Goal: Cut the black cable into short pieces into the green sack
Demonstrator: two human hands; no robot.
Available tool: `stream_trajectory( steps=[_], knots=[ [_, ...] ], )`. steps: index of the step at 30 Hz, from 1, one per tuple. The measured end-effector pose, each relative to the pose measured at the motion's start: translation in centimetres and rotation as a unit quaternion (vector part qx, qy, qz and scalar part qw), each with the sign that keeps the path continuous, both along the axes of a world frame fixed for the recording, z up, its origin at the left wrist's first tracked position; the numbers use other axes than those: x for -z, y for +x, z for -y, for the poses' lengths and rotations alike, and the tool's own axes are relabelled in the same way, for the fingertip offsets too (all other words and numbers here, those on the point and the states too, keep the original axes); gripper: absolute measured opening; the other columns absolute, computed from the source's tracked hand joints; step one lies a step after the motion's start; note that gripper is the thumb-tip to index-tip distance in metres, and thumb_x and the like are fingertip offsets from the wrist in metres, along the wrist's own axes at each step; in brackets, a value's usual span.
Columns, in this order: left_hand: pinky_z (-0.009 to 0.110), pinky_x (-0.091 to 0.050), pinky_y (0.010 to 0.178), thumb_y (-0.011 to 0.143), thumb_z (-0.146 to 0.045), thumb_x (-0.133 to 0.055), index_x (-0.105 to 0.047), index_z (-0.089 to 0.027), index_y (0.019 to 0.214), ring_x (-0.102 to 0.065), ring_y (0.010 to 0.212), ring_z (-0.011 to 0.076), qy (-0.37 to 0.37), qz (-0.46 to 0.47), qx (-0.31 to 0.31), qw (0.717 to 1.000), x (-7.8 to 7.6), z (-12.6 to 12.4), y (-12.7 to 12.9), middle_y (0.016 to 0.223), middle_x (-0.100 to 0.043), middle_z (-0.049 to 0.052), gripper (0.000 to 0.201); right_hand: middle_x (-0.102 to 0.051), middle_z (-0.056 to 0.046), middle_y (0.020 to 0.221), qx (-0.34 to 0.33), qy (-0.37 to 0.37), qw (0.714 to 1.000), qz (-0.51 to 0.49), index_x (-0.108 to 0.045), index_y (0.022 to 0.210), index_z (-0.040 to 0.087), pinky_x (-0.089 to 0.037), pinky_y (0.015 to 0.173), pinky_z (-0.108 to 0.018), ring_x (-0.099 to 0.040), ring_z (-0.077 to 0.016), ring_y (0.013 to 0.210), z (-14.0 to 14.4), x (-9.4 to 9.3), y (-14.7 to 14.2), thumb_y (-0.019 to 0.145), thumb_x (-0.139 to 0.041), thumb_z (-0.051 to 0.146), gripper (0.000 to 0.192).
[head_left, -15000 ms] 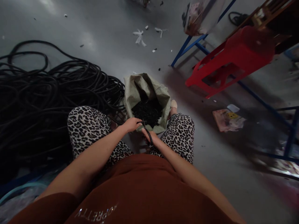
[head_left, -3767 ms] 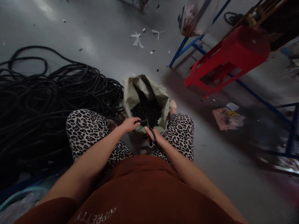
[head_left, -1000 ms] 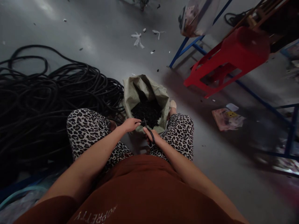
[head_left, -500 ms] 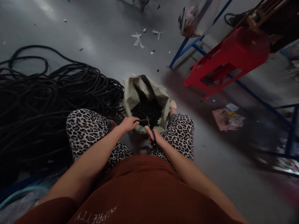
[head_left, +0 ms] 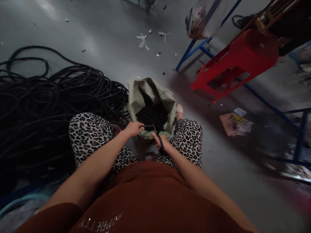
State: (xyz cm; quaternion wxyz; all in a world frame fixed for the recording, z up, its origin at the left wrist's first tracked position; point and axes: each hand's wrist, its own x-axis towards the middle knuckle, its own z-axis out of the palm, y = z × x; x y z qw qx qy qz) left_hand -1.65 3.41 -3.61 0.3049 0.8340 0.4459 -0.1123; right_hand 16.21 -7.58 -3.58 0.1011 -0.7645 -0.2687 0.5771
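My left hand is closed round a black rubber cord, whose end sticks out to the right over the sack's near rim. In my right hand are black-handled scissors, the handle loop showing beside my fingers. Their blades reach up to the end of the cord; whether they are closed on it is too small to tell. Below both hands a pale green woven sack stands between my legs with its mouth spread. Many short black pieces lie inside it.
A big tangle of black cord covers the floor at left. To the right are a red plastic stool, blue metal legs and a pinkish plastic packet. White scraps lie on the floor ahead.
The scissor blades, spread apart beside the cord before, now look narrower and sit at its end. Both hands stay in nearly the same place.
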Motion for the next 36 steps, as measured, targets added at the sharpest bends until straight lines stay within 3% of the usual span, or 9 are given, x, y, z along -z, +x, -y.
stream_trajectory(
  steps=[10,14,23,36],
  knots=[
    [0.03,-0.045,0.091,0.09,-0.035,-0.045,-0.066,-0.029,0.116,-0.061,0.111,0.0207,0.012,0.025,-0.019,0.999,0.0,-0.1,0.0,0.116,-0.069,0.001,0.033,-0.048,0.001,0.043,0.06,-0.025,0.995,-0.074,-0.053,0.068,0.014,-0.038,0.033,-0.021,-0.048,-0.0115,0.032,-0.4,-1.3,-0.1,0.089,-0.046,0.06,0.051],
    [0.029,-0.044,0.094,0.09,-0.035,-0.045,-0.065,-0.027,0.118,-0.06,0.113,0.0208,0.019,0.035,-0.026,0.999,0.1,-0.1,-0.1,0.119,-0.068,0.002,0.035,-0.053,-0.002,0.047,0.036,-0.034,0.995,-0.087,-0.056,0.073,0.011,-0.037,0.034,-0.02,-0.052,-0.0131,0.037,-0.5,-1.6,-0.4,0.09,-0.046,0.058,0.051],
    [0.03,-0.044,0.095,0.09,-0.035,-0.046,-0.064,-0.028,0.118,-0.059,0.114,0.0202,0.017,0.035,-0.009,0.999,0.5,0.1,-0.1,0.118,-0.068,0.001,0.034,-0.059,-0.003,0.052,-0.029,-0.012,0.995,-0.092,-0.06,0.075,0.012,-0.034,0.035,-0.017,-0.053,-0.011,0.04,-0.5,-0.2,-0.2,0.088,-0.045,0.064,0.055],
    [0.032,-0.043,0.094,0.089,-0.032,-0.046,-0.065,-0.03,0.117,-0.059,0.112,0.0213,-0.001,0.029,0.01,1.0,-0.8,0.5,0.1,0.117,-0.069,0.001,0.033,-0.056,-0.003,0.049,-0.025,-0.021,0.995,-0.091,-0.057,0.071,0.014,-0.035,0.034,-0.02,-0.053,-0.0131,0.039,-0.8,-0.6,-0.7,0.088,-0.044,0.063,0.054]
  ],
)
